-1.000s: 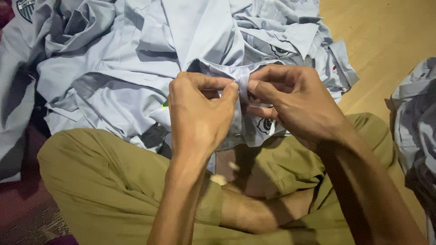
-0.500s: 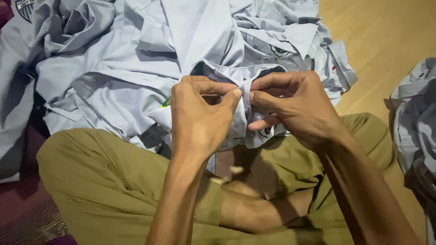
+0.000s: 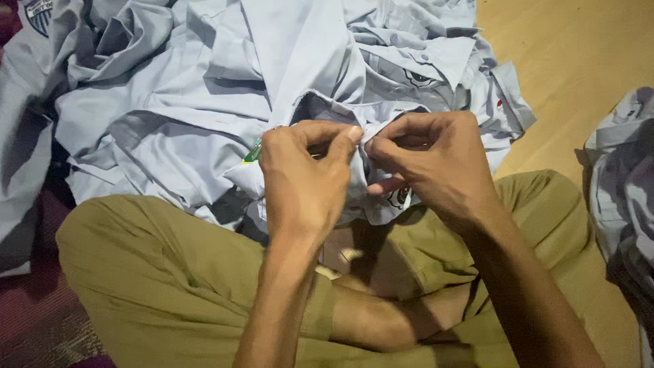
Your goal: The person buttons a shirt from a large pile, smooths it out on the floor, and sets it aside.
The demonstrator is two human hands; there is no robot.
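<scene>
I see my left hand (image 3: 303,180) and right hand (image 3: 432,167) meeting at the centre of the frame, fingers (image 3: 354,134) of both closed narrow, pinching one fold of a pale blue shirt (image 3: 300,75) between thumb and forefinger. The two pinches sit just beside each other, almost touching. A small green tag (image 3: 252,152) pokes out at the left edge of my left hand, against the cloth.

Outward from there, the shirt spreads up into a rumpled heap (image 3: 136,102) filling the upper left and upper middle of the frame; I cannot count how many garments lie in it. Its lower edge drapes over my crossed legs in olive trousers (image 3: 157,286), which fill the bottom of the frame.

The wooden floor (image 3: 572,61) shows bare in the upper right, the only open room near my hands. A second, separate bundle of grey-blue cloth (image 3: 623,184) runs along the right edge. A dark red mat (image 3: 34,320) shows at lower left.
</scene>
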